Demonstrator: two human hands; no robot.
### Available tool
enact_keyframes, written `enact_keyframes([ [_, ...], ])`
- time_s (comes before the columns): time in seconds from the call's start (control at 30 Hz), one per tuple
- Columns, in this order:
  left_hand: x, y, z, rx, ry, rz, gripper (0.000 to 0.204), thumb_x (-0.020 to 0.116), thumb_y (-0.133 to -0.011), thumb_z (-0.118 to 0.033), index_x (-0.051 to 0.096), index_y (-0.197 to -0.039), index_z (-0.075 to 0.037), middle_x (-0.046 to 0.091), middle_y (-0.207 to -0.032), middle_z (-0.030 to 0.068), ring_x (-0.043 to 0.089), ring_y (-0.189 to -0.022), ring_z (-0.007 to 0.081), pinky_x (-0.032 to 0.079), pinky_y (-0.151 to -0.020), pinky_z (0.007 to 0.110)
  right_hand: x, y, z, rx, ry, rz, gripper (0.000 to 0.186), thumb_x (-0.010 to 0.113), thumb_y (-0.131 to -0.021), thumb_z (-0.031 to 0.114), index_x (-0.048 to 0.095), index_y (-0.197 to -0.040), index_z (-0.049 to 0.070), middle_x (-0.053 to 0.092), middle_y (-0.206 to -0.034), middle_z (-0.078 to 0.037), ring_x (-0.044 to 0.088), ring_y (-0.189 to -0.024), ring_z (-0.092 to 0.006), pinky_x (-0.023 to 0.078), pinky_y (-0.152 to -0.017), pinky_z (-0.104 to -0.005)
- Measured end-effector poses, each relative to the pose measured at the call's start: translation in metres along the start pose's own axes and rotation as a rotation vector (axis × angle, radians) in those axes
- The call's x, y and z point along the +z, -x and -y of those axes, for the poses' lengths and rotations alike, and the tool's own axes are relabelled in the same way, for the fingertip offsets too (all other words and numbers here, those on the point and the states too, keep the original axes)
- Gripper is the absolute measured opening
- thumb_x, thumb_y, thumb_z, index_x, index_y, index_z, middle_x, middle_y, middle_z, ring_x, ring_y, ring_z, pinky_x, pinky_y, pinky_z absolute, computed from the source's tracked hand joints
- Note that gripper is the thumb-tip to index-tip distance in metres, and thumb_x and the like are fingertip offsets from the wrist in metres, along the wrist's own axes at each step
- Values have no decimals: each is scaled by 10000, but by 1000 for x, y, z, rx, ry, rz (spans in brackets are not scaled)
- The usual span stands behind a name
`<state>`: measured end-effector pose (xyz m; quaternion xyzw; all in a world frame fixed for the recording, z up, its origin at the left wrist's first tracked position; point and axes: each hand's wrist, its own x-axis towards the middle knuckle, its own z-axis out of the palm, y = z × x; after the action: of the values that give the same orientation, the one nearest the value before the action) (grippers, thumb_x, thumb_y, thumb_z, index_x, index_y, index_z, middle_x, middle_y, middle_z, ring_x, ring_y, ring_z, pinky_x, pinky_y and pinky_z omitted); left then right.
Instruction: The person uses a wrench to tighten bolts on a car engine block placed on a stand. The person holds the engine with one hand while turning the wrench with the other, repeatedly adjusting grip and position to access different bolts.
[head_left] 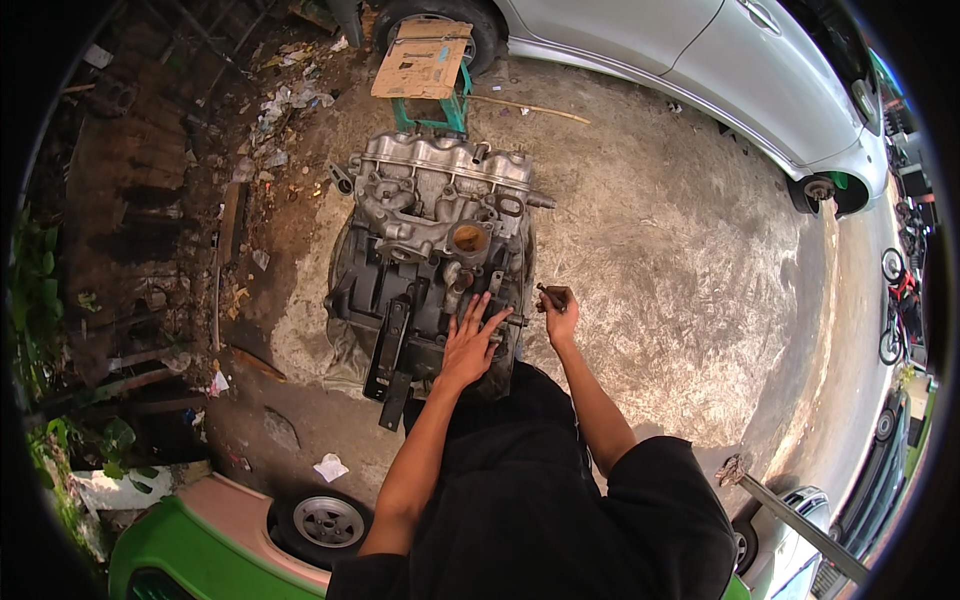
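An engine point(450, 160) with a grey metal top and dark lower parts sits in front of me. My left hand point(468, 350) lies on its near right side, fingers spread over the dark metal. Just off the engine's right side, my right hand point(564, 320) is closed around a short dark metal piece point(549, 297); its exact kind is too small to make out. A black slotted bracket point(392, 340) stands on the engine's near side, left of my left hand. A round rust-coloured opening point(468, 238) faces up near the engine's middle.
Behind the engine is a green stool point(430, 112) with cardboard point(423, 58) on top. A silver car point(640, 40) stands at the far right, a green car point(190, 540) at the near left. Litter point(285, 110) and planks point(232, 220) lie leftward on the concrete floor point(660, 250).
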<state>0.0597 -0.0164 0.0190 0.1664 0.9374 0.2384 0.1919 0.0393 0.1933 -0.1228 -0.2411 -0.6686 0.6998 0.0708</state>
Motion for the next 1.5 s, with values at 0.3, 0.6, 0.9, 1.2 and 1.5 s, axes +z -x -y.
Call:
enact_keyframes([
  [0.3, -2, 0, -1, -7, -7, 8, 759, 690, -917, -149, 324, -1533, -400, 93, -1677, 1, 103, -1544, 241, 205, -1197, 602, 22, -33, 1, 232, 62, -20, 300, 521, -1041, 243, 615, -991, -37, 613, -698, -99, 584, -572, -183, 476, -554, -353],
  [0.6, -2, -1, -2, -19, -16, 26, 759, 684, -921, -148, 317, -1535, -399, 92, -1676, 0, 97, -1544, 238, 208, -1199, 600, 34, -99, -57, 277, 369, 140, 379, 504, -1007, 311, 617, -982, -50, 635, -825, -220, 602, -739, -342, 448, -655, -420],
  [0.9, -2, -1, 0, -32, 8, 59, 748, 686, -921, -165, 324, -1527, -410, 71, -1677, 19, 73, -1547, 243, 167, -1212, 593, 41, -106, -19, 359, 303, 332, 300, 517, -998, 254, 594, -929, -28, 568, -633, -83, 497, -463, -180, 369, -425, -354],
  [1.2, 0, -2, 1, -31, 2, 61, 750, 688, -921, -164, 322, -1527, -412, 47, -1679, 9, 64, -1547, 233, 171, -1211, 605, 52, -123, -17, 361, 551, 450, 373, 544, -955, 263, 622, -1056, -88, 684, -838, -222, 678, -653, -296, 492, -516, -405],
  [1.5, 1, -1, 3, -19, 3, 49, 745, 692, -918, -167, 330, -1523, -410, 61, -1677, 17, 70, -1546, 241, 181, -1202, 620, 61, -113, 7, 409, 566, 372, 350, 572, -902, 211, 640, -1053, -98, 691, -958, -281, 711, -755, -355, 566, -593, -465],
])
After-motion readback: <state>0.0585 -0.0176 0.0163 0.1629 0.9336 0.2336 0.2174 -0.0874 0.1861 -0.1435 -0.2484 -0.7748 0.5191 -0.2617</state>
